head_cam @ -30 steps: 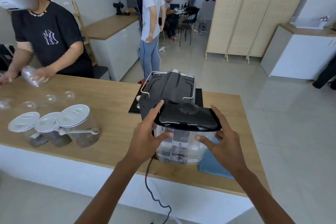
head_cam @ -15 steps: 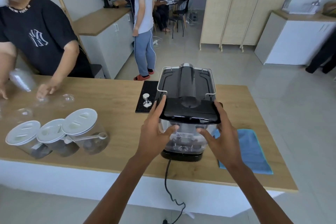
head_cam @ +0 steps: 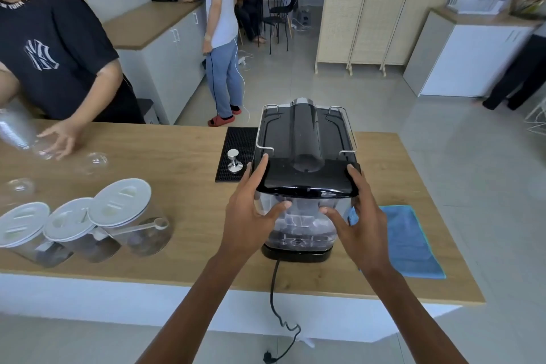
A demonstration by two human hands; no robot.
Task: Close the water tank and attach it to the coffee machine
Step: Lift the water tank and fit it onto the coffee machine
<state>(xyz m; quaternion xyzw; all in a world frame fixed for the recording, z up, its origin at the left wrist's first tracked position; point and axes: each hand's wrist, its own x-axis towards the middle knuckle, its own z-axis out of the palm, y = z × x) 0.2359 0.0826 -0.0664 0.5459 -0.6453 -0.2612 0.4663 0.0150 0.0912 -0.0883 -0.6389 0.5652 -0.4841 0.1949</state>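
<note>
A clear water tank (head_cam: pixel 301 221) with a glossy black lid (head_cam: pixel 307 182) stands against the back of the black coffee machine (head_cam: pixel 305 133), over the machine's black base. The lid lies flat on the tank. My left hand (head_cam: pixel 251 213) holds the tank's left side, fingers up along the lid edge, thumb on the front. My right hand (head_cam: pixel 359 216) holds the right side the same way. The machine's power cord (head_cam: pixel 274 298) hangs off the counter's front edge.
Three lidded glass jars (head_cam: pixel 88 224) stand at the left of the wooden counter (head_cam: pixel 183 156). A tamper (head_cam: pixel 234 160) sits on a black mat. A blue cloth (head_cam: pixel 409 242) lies right of the machine. A person across the counter handles clear cups (head_cam: pixel 94 161).
Both hands have carried the tank from in front of the machine up against its back, where it now sits over the base. My view has shifted closer.
</note>
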